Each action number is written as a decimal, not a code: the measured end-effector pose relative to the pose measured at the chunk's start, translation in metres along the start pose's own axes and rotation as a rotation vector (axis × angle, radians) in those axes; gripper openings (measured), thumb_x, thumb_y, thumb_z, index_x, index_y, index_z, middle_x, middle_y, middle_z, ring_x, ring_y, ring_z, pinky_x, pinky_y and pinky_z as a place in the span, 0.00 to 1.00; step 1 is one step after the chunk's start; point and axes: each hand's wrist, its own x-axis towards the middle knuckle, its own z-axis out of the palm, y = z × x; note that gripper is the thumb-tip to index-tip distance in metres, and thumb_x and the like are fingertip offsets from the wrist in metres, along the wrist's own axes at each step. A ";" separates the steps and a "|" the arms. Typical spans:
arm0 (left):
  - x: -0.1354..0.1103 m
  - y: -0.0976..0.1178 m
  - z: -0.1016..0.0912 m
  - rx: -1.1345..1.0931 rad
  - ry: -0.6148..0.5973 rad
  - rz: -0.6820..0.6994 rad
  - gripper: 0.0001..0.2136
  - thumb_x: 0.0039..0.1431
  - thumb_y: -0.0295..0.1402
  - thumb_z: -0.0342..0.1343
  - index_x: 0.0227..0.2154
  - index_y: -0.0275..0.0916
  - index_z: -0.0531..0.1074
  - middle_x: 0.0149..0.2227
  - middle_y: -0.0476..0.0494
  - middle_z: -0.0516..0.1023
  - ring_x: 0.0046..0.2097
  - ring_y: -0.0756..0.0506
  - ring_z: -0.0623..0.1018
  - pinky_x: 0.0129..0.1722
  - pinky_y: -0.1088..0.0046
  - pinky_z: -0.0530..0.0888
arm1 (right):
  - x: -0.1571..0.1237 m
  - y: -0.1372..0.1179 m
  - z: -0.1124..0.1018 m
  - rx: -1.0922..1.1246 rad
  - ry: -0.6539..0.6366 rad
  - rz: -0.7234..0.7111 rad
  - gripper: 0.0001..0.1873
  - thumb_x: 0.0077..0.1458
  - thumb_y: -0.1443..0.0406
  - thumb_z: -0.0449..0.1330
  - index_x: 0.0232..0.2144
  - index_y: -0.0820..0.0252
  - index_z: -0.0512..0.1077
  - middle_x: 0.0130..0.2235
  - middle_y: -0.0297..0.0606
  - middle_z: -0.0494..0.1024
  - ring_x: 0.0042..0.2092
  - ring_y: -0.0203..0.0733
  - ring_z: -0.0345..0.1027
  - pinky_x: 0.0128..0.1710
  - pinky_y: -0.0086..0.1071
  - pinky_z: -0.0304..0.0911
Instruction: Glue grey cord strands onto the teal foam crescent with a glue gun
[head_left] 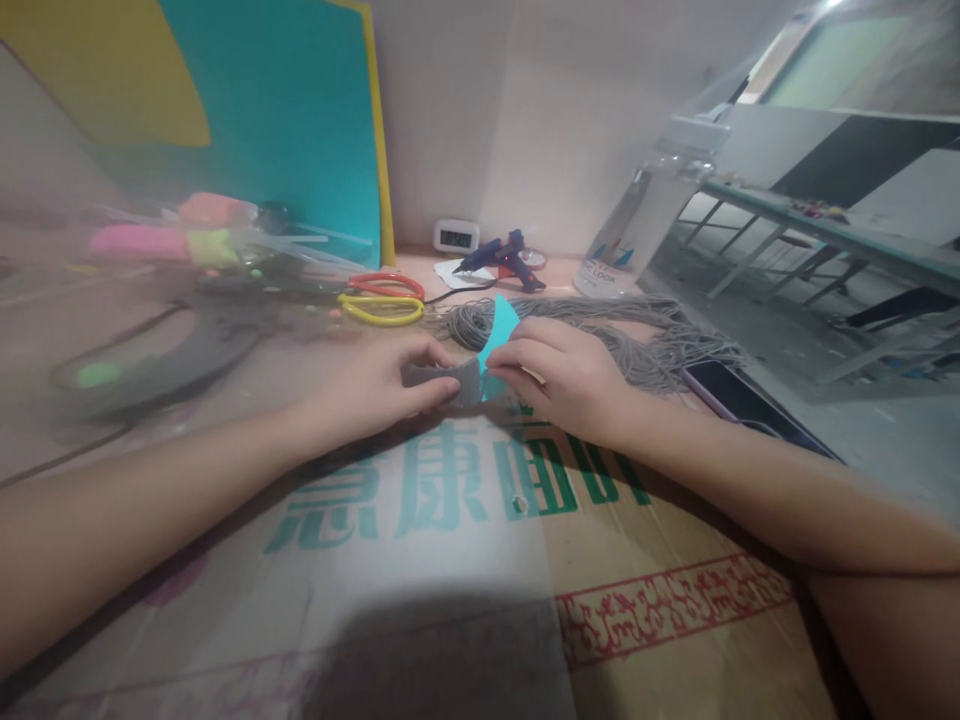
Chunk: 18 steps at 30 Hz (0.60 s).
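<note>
My left hand (375,385) is closed on a flat grey piece (469,380), pinched between thumb and fingers. In my right hand (566,375), the fingertips pinch a curved turquoise sheet piece (499,330), which looks like paper or thin foam. The two pieces meet between my hands; whether they are joined I cannot tell. Both hands are just above a printed cardboard sheet (465,580). Right behind them lies a bundle of grey cord (652,340).
Scissors (382,312) with red and yellow handles lie behind my left hand. Further back are a glue gun (495,255), a small digital clock (456,237) and a clear bottle (637,215). A phone (757,410) rests near my right forearm. Coloured boards (300,120) lean on the wall.
</note>
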 end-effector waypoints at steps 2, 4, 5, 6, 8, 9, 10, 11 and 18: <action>0.000 0.000 0.000 0.001 -0.005 0.001 0.10 0.55 0.41 0.57 0.34 0.40 0.73 0.31 0.50 0.79 0.31 0.48 0.76 0.31 0.74 0.69 | 0.000 0.000 0.000 -0.009 -0.005 -0.003 0.12 0.64 0.66 0.50 0.33 0.59 0.73 0.31 0.39 0.75 0.34 0.39 0.66 0.34 0.32 0.62; 0.000 0.000 0.000 -0.008 -0.014 0.002 0.10 0.55 0.41 0.57 0.34 0.41 0.73 0.31 0.50 0.79 0.30 0.48 0.76 0.30 0.74 0.69 | 0.000 0.000 0.001 -0.009 -0.010 0.003 0.12 0.64 0.66 0.51 0.34 0.60 0.73 0.32 0.39 0.76 0.35 0.40 0.67 0.34 0.32 0.62; 0.000 0.000 0.000 -0.016 -0.019 -0.002 0.10 0.55 0.41 0.57 0.34 0.41 0.73 0.30 0.50 0.79 0.30 0.48 0.76 0.30 0.75 0.69 | 0.000 -0.001 0.001 -0.006 -0.014 0.009 0.12 0.64 0.66 0.51 0.34 0.60 0.73 0.32 0.39 0.76 0.35 0.40 0.67 0.35 0.32 0.62; 0.000 0.000 0.000 -0.024 -0.030 -0.009 0.11 0.55 0.42 0.57 0.35 0.41 0.73 0.29 0.50 0.79 0.29 0.48 0.76 0.29 0.75 0.69 | 0.000 -0.001 0.001 -0.002 -0.017 0.014 0.11 0.64 0.66 0.51 0.34 0.60 0.73 0.33 0.40 0.76 0.35 0.39 0.67 0.35 0.32 0.62; -0.001 0.000 -0.001 -0.024 -0.056 -0.014 0.12 0.56 0.42 0.56 0.37 0.41 0.73 0.28 0.51 0.78 0.28 0.48 0.76 0.29 0.75 0.69 | 0.000 -0.003 0.002 0.003 -0.014 0.014 0.11 0.64 0.66 0.52 0.34 0.61 0.73 0.32 0.39 0.76 0.35 0.39 0.67 0.35 0.31 0.62; -0.001 0.001 -0.001 -0.019 -0.065 -0.010 0.12 0.56 0.43 0.56 0.37 0.40 0.73 0.27 0.51 0.78 0.28 0.49 0.76 0.29 0.75 0.69 | 0.000 -0.004 0.002 0.002 -0.010 0.004 0.11 0.64 0.66 0.52 0.34 0.61 0.73 0.32 0.39 0.76 0.34 0.39 0.67 0.34 0.31 0.62; -0.002 0.001 -0.001 -0.013 -0.071 -0.002 0.12 0.56 0.43 0.56 0.37 0.40 0.73 0.27 0.51 0.78 0.28 0.48 0.76 0.29 0.75 0.69 | 0.000 -0.005 0.001 -0.002 -0.004 -0.012 0.11 0.64 0.66 0.52 0.33 0.62 0.73 0.31 0.39 0.75 0.33 0.39 0.66 0.33 0.31 0.62; -0.002 0.001 -0.002 -0.008 -0.073 0.009 0.12 0.56 0.42 0.56 0.37 0.40 0.73 0.28 0.51 0.78 0.29 0.48 0.76 0.30 0.75 0.70 | 0.001 -0.005 0.001 -0.008 0.003 -0.030 0.11 0.64 0.66 0.52 0.33 0.62 0.74 0.30 0.39 0.75 0.33 0.39 0.66 0.33 0.31 0.61; -0.001 -0.001 -0.001 -0.019 -0.055 0.040 0.12 0.56 0.42 0.57 0.37 0.40 0.74 0.31 0.49 0.79 0.32 0.47 0.77 0.32 0.74 0.71 | 0.001 -0.001 0.003 -0.030 0.026 -0.034 0.11 0.63 0.67 0.52 0.33 0.63 0.74 0.30 0.39 0.74 0.33 0.38 0.65 0.33 0.31 0.61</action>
